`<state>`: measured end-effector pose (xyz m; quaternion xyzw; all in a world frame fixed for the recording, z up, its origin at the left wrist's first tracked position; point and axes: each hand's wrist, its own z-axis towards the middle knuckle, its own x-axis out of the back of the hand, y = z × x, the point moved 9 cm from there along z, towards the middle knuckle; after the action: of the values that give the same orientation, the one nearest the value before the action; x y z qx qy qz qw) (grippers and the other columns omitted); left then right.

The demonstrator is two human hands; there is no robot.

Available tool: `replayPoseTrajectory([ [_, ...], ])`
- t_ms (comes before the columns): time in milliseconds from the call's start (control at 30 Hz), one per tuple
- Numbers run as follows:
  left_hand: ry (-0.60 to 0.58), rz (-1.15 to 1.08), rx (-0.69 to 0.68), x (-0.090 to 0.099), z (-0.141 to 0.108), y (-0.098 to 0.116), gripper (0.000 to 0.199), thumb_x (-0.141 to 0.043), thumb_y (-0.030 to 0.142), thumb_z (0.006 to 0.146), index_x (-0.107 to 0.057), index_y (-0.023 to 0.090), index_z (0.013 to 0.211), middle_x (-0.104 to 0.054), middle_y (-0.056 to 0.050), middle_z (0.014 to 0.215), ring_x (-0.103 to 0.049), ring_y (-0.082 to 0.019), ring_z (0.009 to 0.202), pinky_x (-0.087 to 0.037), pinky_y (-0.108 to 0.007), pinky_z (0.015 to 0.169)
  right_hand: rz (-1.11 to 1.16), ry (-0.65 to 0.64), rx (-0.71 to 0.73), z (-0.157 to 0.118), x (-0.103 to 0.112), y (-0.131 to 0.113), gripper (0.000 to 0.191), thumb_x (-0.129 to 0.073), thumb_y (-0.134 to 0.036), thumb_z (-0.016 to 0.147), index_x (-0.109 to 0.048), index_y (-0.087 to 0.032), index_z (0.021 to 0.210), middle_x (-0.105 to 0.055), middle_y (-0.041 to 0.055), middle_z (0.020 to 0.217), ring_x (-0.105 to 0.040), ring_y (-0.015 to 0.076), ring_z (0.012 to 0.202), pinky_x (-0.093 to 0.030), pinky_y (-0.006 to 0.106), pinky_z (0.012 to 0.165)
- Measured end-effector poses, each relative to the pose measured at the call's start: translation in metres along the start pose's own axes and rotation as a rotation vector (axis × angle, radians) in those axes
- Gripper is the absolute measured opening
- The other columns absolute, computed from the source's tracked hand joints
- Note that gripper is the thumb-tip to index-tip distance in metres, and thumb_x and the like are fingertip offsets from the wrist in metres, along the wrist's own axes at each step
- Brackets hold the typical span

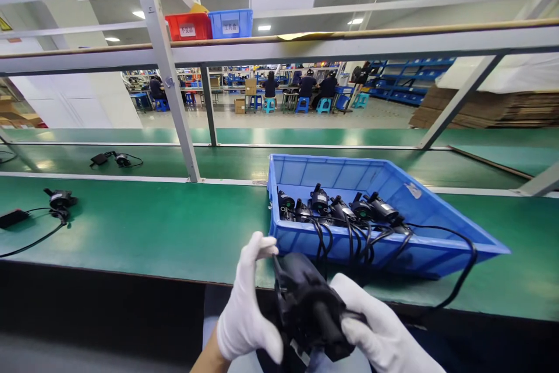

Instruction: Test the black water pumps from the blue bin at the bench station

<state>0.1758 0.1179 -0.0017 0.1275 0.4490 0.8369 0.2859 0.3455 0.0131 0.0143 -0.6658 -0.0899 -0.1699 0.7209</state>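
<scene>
Left hand (247,309), white-gloved, fingers curled shut around the left side of a black pump unit (310,309); thumb raised along the unit's upper edge. Right hand (379,332), also white-gloved, closed on the unit's right end, fingers wrapped over its narrower cylindrical part. Unit sat between both hands, low in the view, just in front of the near edge of the green conveyor belt (166,227). How the far-side fingers lay could not be told.

Just beyond the hands, a blue bin (393,187) rested on the belt, turned at a slight angle. Inside, along its near wall, lay a row of similar black pumps (340,207), about 6, close together and touching. Their black cables (463,268) spilled over the bin's near rim; 1 looped out to the right and down past the belt edge.

Well apart on the left of the belt: another pump with adapter and cord (59,201). On the second belt behind, 1 more set (116,159).

Overhead shelf held a red bin (188,27) and a small blue bin (230,24), side by side. Seated workers (308,85) in the far background.
</scene>
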Motion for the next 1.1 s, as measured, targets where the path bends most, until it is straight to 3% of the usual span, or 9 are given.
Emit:
replayPoseTrajectory([
  [133,0.236,-0.063,-0.021,0.043,0.000,0.001,0.093,-0.048,0.089,0.087,-0.045,0.030,0.159,-0.054,-0.013,0.152,-0.055,-0.035,0.136,-0.039,-0.053,0.121,-0.046,-0.109,0.170,-0.005,-0.004,-0.007,0.065,-0.050,-0.082,0.095,-0.082,-0.027,0.089,-0.069,0.0098,0.087,-0.063,0.0259,0.086,-0.056,0.037,0.082],
  [267,0.327,-0.069,0.072,0.061,-0.007,-0.003,0.080,-0.046,0.084,0.093,-0.059,0.027,0.147,-0.066,-0.011,0.137,-0.064,-0.029,0.116,-0.049,-0.048,0.109,0.257,-0.062,-0.061,0.001,-0.012,0.016,0.071,-0.054,-0.088,0.088,-0.069,-0.020,0.073,-0.059,0.0057,0.073,-0.058,0.0218,0.068,-0.052,0.033,0.064],
  [433,0.171,-0.059,0.274,0.039,-0.017,-0.002,0.073,-0.034,0.077,0.102,-0.059,0.023,0.146,-0.069,-0.012,0.127,-0.063,-0.020,0.086,-0.054,-0.039,0.087,0.497,0.130,-0.410,0.015,-0.031,0.020,0.074,-0.062,-0.089,0.083,-0.046,-0.020,0.065,-0.045,-0.0028,0.055,-0.035,0.0096,0.054,-0.027,0.022,0.054],
  [567,-0.042,-0.179,0.436,0.008,-0.019,0.004,0.084,-0.064,0.077,0.090,-0.051,0.023,0.153,-0.062,-0.014,0.142,-0.062,-0.029,0.119,-0.047,-0.045,0.108,0.287,0.010,-0.377,0.030,-0.051,-0.008,0.081,-0.050,-0.096,0.082,-0.046,-0.020,0.055,-0.050,0.0011,0.052,-0.039,0.0117,0.056,-0.034,0.026,0.059],
  [700,0.076,-0.614,0.644,-0.002,-0.019,-0.015,0.070,-0.070,0.079,0.083,-0.071,0.020,0.121,-0.071,-0.012,0.115,-0.065,-0.029,0.105,-0.053,-0.043,0.091,0.299,-0.003,-0.254,0.037,-0.055,-0.030,0.079,-0.044,-0.095,0.087,-0.048,-0.021,0.058,-0.054,0.0022,0.053,-0.044,0.0145,0.055,-0.040,0.027,0.058],
  [867,0.264,-1.044,0.609,0.004,-0.018,-0.032,0.068,-0.071,0.077,0.079,-0.075,0.015,0.106,-0.067,-0.008,0.089,-0.062,-0.020,0.079,-0.052,-0.034,0.075,0.094,-0.033,-0.202,0.045,-0.069,-0.039,0.062,-0.054,-0.082,0.086,-0.062,-0.023,0.069,-0.072,0.0070,0.079,-0.067,0.0251,0.080,-0.055,0.035,0.082],
  [933,0.318,-0.989,0.550,0.015,-0.020,-0.021,0.066,-0.077,0.074,0.077,-0.075,0.016,0.108,-0.071,-0.010,0.098,-0.068,-0.026,0.097,-0.056,-0.040,0.090,0.019,-0.119,-0.217,0.048,-0.089,-0.046,0.044,-0.065,-0.063,0.081,-0.071,-0.023,0.097,-0.077,0.0083,0.100,-0.072,0.0302,0.098,-0.056,0.039,0.093],
  [1000,0.328,-0.779,0.465,0.029,-0.017,0.006,0.065,-0.074,0.073,0.083,-0.073,0.018,0.117,-0.074,-0.012,0.116,-0.067,-0.032,0.118,-0.052,-0.046,0.107,0.018,-0.191,-0.172,0.050,-0.106,-0.068,0.053,-0.068,-0.040,0.075,-0.066,-0.022,0.124,-0.076,0.0088,0.117,-0.072,0.0307,0.108,-0.057,0.040,0.099],
  [1100,0.236,-0.558,0.265,0.046,0.012,0.065,0.072,-0.058,0.079,0.093,-0.063,0.023,0.138,-0.069,-0.011,0.138,-0.059,-0.035,0.137,-0.042,-0.051,0.120,0.178,-0.317,0.049,0.055,-0.112,-0.137,0.045,-0.066,-0.036,0.081,-0.067,-0.020,0.123,-0.074,0.0044,0.124,-0.070,0.0271,0.114,-0.057,0.036,0.100],
])
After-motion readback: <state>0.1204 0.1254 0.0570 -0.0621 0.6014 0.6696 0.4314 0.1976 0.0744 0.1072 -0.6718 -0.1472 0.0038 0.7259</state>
